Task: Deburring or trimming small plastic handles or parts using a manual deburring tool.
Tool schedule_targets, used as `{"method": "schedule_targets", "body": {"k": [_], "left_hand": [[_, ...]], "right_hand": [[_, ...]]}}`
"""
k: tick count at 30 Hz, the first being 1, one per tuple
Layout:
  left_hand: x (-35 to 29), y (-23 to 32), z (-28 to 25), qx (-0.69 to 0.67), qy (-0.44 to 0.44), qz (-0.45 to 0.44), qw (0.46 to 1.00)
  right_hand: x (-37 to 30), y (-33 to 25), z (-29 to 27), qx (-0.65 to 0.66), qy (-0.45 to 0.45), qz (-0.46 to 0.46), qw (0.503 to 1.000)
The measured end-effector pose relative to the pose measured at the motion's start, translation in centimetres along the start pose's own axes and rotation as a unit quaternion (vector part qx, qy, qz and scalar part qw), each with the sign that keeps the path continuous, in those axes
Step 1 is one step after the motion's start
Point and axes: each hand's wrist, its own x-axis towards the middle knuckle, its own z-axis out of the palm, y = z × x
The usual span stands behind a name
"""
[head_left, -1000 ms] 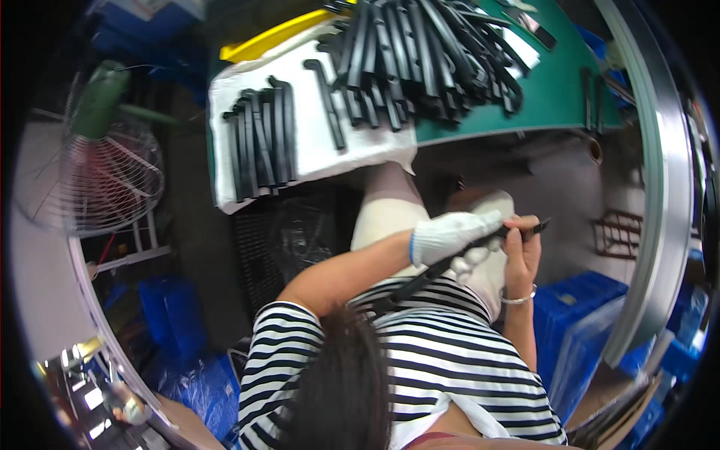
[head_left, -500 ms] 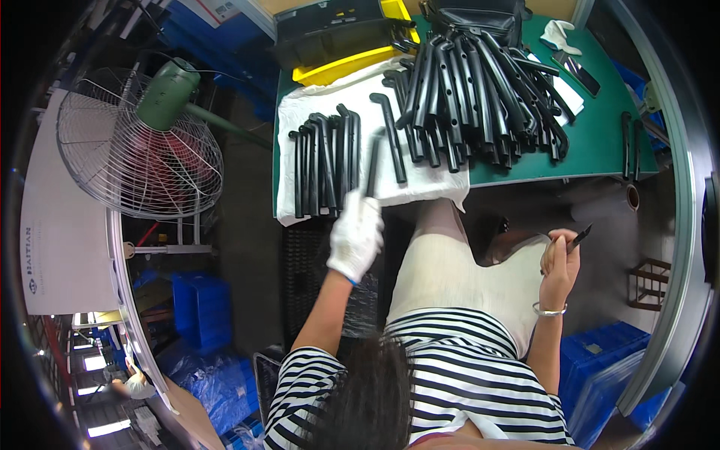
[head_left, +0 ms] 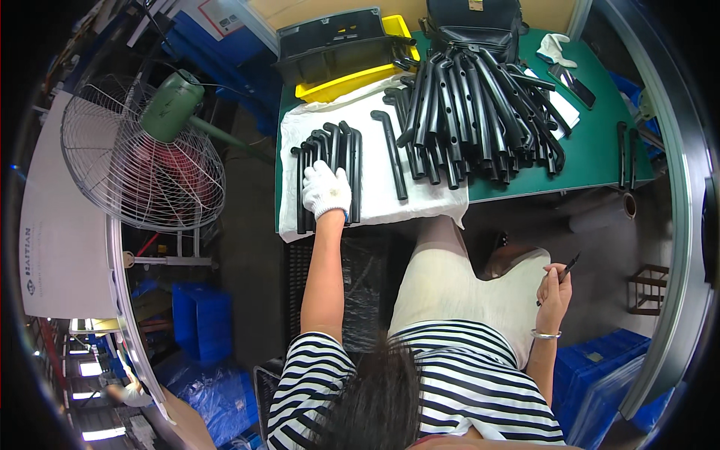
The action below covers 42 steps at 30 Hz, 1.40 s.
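My left hand (head_left: 327, 190), in a white knitted glove, lies over a row of black bent tubes (head_left: 355, 169) on the left of a white cloth (head_left: 375, 208). Its fingers curl round a tube there; the palm hides much of it. A single black bent tube (head_left: 390, 154) lies apart, right of the row. My bare right hand (head_left: 553, 294) is over my right thigh, away from the table. It is closed on a slim black pen-like tool (head_left: 571, 264), whose tip points up and right. A large heap of black tubes with holes (head_left: 480, 112) covers the cloth's right side.
On the green table (head_left: 517, 187) are a yellow bin (head_left: 352, 88), a black bag (head_left: 472, 34), a white glove (head_left: 556, 49), a phone (head_left: 574, 86) and two black tubes (head_left: 622, 154) at the right edge. A caged fan (head_left: 142, 154) stands left. Blue crates (head_left: 201, 319) sit below.
My left hand has moved left and farther onto the table with a tube, from the gap to the row. My right hand has dropped a little lower, keeping its tool.
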Motion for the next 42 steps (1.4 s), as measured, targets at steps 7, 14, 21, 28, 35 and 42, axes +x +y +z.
{"method": "schedule_targets", "body": {"k": [7,14,21,28,35,42], "left_hand": [[-0.8,-0.2,-0.4,0.027,0.129,0.074,0.989],[-2.7,8.0,0.1,-0.051,-0.072,0.140,0.986],[-0.3,7.8,2.0,-0.117,-0.176,0.016,0.977],[-7.3,6.9,-2.3,-0.250,-0.059,0.041,0.966],[-18.8,10.2,-7.9,-0.505,-0.531,0.132,0.667],[-21.2,12.9,-2.3,-0.565,-0.747,-0.005,0.350]], "right_hand": [[0.3,0.3,-0.2,-0.015,-0.002,0.017,1.000],[0.2,-0.1,0.6,-0.018,-0.008,0.021,1.000],[-0.7,0.3,-0.3,-0.032,0.003,0.019,0.999],[-0.9,0.3,-0.3,-0.038,-0.010,0.052,0.998],[0.7,-3.8,6.7,-0.092,-0.089,0.004,0.992],[1.2,-3.1,5.2,0.026,-0.079,0.132,0.988]]}}
